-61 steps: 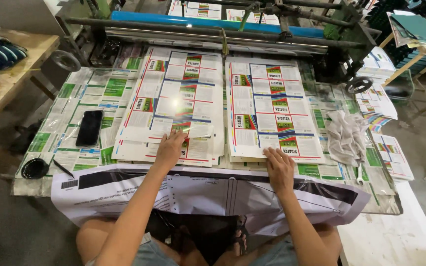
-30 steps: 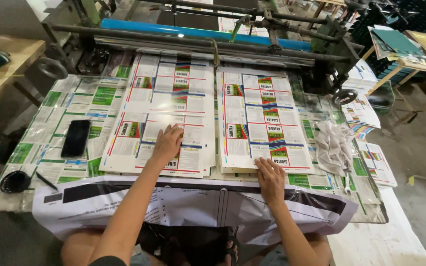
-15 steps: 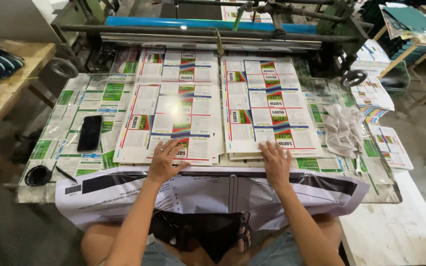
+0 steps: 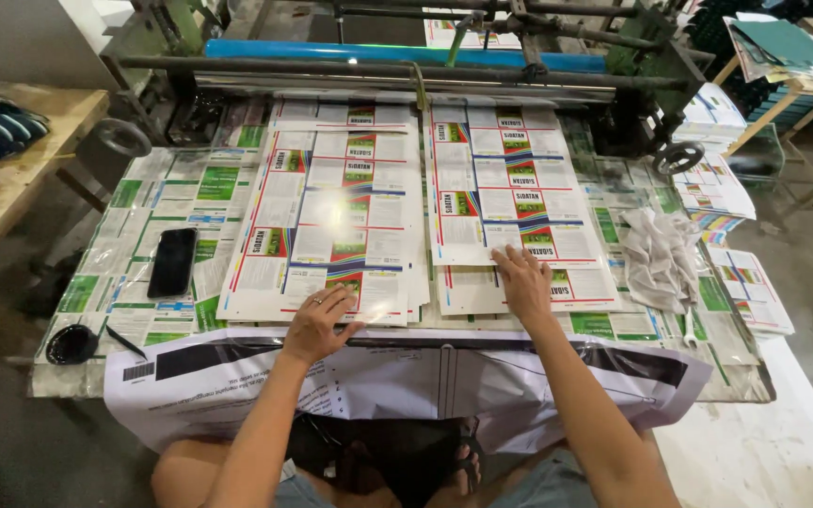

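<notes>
**Right hand moves up onto its stack, left hand slips to the near edge**

Your right hand (image 4: 525,280) sat at the near edge of the right stack of printed sheets (image 4: 515,202) half a second ago; now it lies further up toward 12 o'clock, palm down and fingers spread flat on the top sheet, gripping nothing. Your left hand (image 4: 317,322) has barely shifted: it rests open on the near corner of the left stack of printed sheets (image 4: 331,221), fingertips pressing the top sheet, not pinching it (a ring shows on one finger).

Both stacks lie side by side at 12 o'clock from you, below the blue roller (image 4: 378,52). The black phone (image 4: 172,261) lies at 10 o'clock, the crumpled cloth (image 4: 659,254) at 2 o'clock. By this reading, the sheets are being squared, not lifted.
</notes>
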